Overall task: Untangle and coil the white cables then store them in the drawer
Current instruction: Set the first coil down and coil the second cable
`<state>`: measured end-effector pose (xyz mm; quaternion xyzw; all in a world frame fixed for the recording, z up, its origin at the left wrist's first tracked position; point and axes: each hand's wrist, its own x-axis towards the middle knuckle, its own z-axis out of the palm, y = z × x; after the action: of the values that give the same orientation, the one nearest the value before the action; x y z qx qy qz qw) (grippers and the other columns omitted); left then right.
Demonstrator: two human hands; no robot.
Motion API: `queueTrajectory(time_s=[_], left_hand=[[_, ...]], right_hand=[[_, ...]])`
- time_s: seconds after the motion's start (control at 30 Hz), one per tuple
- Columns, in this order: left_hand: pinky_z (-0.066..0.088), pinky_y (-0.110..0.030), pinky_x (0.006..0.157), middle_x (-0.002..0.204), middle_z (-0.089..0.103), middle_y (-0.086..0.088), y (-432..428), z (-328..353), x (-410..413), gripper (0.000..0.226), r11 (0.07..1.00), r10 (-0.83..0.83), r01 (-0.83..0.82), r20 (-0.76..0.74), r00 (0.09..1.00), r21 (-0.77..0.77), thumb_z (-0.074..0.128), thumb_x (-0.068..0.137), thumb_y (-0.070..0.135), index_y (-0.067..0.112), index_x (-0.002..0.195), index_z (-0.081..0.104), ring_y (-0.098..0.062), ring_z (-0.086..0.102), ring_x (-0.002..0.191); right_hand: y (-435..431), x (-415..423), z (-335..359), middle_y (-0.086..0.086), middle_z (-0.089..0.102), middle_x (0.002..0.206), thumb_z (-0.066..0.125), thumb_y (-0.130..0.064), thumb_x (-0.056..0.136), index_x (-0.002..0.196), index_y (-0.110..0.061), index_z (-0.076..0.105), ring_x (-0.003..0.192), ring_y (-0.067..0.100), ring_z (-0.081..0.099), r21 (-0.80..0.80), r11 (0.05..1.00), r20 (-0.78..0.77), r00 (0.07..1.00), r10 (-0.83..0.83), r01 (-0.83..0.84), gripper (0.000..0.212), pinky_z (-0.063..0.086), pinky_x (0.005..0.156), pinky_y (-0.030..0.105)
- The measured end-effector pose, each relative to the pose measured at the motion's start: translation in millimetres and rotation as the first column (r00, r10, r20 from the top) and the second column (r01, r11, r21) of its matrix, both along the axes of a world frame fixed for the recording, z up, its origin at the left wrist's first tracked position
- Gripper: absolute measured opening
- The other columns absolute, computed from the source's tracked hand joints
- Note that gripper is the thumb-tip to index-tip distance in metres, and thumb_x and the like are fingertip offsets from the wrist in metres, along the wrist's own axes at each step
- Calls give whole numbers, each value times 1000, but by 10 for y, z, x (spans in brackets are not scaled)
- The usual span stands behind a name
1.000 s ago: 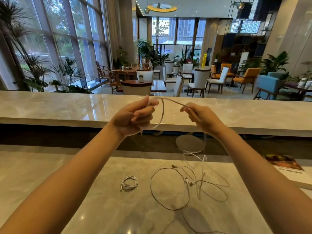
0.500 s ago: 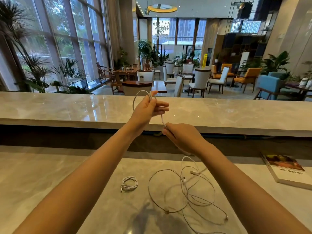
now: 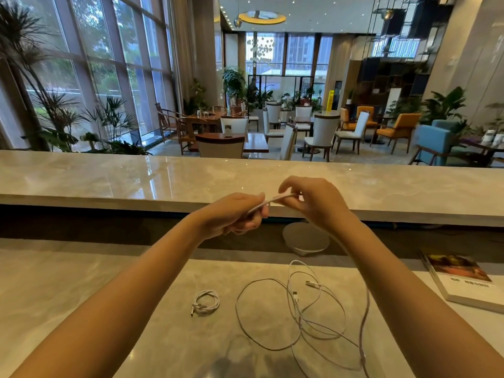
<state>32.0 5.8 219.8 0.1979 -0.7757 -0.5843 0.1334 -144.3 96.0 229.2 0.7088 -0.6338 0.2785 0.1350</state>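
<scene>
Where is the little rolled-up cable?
In the head view, the small coiled cable lies on the counter, just left of the loose tangled cables.

A: Tabletop (image 3: 81,282): pale marble-look stone, polished, with soft shadows and faint reflections.
B: Raised ledge (image 3: 109,175) behind it: same stone, glossier, and window light mirrors in it.
A: Loose cables (image 3: 300,321): white, smooth plastic sheath with a slight sheen. Plug tips look metallic.
B: Coiled cable (image 3: 204,311): same white plastic.
A: Book (image 3: 463,282): paper, glossy printed cover, matt white page edges.
B: Round disc (image 3: 305,238) below the ledge: smooth, matt, pale grey. Material unclear.
</scene>
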Motion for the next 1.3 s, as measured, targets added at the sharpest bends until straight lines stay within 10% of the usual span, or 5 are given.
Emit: queueTrajectory(time_s=[0.23, 0.73, 0.87, 1.2, 1.3], left_hand=[[31, -13, 42, 48, 46, 10, 4, -58, 83, 45, 819, -282, 427, -379, 881, 384, 51, 82, 56, 12, 78, 60, -2, 39, 40], [45, -21, 57, 52, 39, 6, -12, -185, 144, 27, 864, -36, 202, -343, 938, 462, 36, 98, 22, 8, 90, 58, -5, 36, 44], [52, -27, 69, 51, 39, 6, 59, -191, 89, 30, 878, 103, 74, -338, 936, 473, 29, 101, 25, 9, 92, 53, -6, 39, 43], [31, -16, 42, 51, 38, 5, 217, -228, 69, 35, 635, 241, 262, -509, 827, 727, 35, 96, 33, 8, 83, 55, -6, 33, 39], [37, -17, 43, 51, 38, 4, 265, -196, 50, 32, 643, 236, 302, -557, 797, 704, 36, 94, 31, 8, 85, 57, -6, 35, 40]], right_hand=[[89, 202, -63, -3, 54, 58, 38, -27, 98, 106, -16, 60, 43, 6, 37, 185, 836, 823, 547, 155, -516, 26, 31, 41, 15], [91, 36, 9, 0, 52, 58, 45, -26, 95, 85, -8, 61, 38, 5, 34, 336, 670, 886, 464, 15, -662, 26, 28, 39, 14], [43, 99, -60, -2, 48, 53, 43, -28, 97, 82, -10, 60, 38, 6, 33, 205, 762, 942, 336, 18, -614, 29, 26, 37, 15], [54, 188, -130, -2, 61, 59, 47, -32, 95, 89, -9, 66, 44, 6, 42, 143, 903, 886, 459, 66, -405, 31, 31, 44, 17], [69, 217, -92, -2, 55, 56, 45, -28, 96, 84, -9, 63, 43, 5, 38, 33, 896, 944, 308, 117, -443, 29, 30, 42, 14]])
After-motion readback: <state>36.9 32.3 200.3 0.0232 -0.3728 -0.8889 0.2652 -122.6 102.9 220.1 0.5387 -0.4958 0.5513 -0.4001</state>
